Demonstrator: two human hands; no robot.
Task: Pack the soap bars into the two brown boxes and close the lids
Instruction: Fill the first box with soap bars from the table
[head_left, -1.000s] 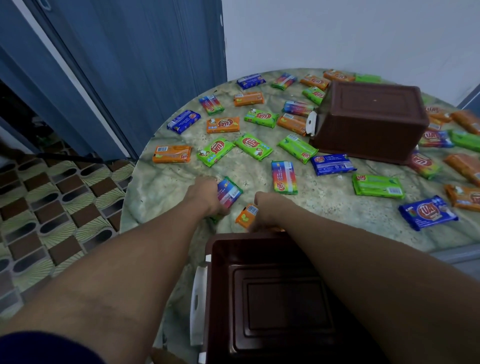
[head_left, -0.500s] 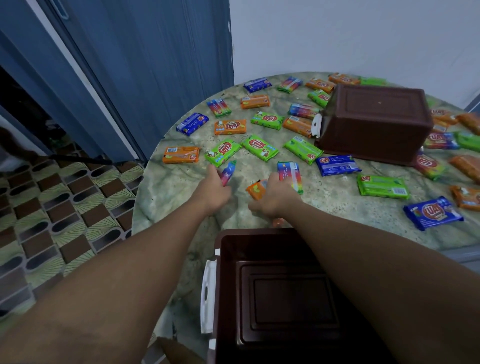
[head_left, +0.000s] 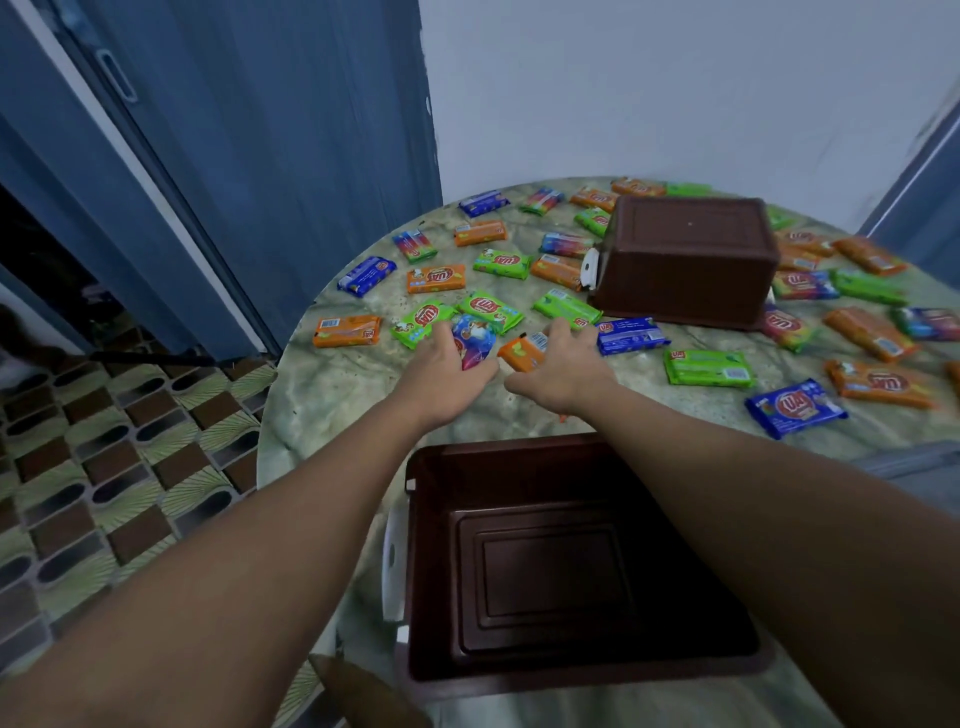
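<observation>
On the round green marbled tabletop (head_left: 363, 384), wrapped soap bars (head_left: 709, 368) lie scattered around a closed brown box (head_left: 685, 260); an open brown box (head_left: 561, 561) sits nearest. Left hand (head_left: 447, 376) grips a blue-red bar (head_left: 475, 343), right hand (head_left: 563, 371) an orange bar (head_left: 522, 353). Blue doors (head_left: 260, 156), a white wall (head_left: 675, 88) and patterned floor tiles (head_left: 104, 467) surround.

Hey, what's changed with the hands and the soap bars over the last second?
Both hands reached farther out across the table. The left hand carried its multicoloured soap bar along, and the right hand its orange soap bar. The open box, the closed box and the other bars stayed put.
</observation>
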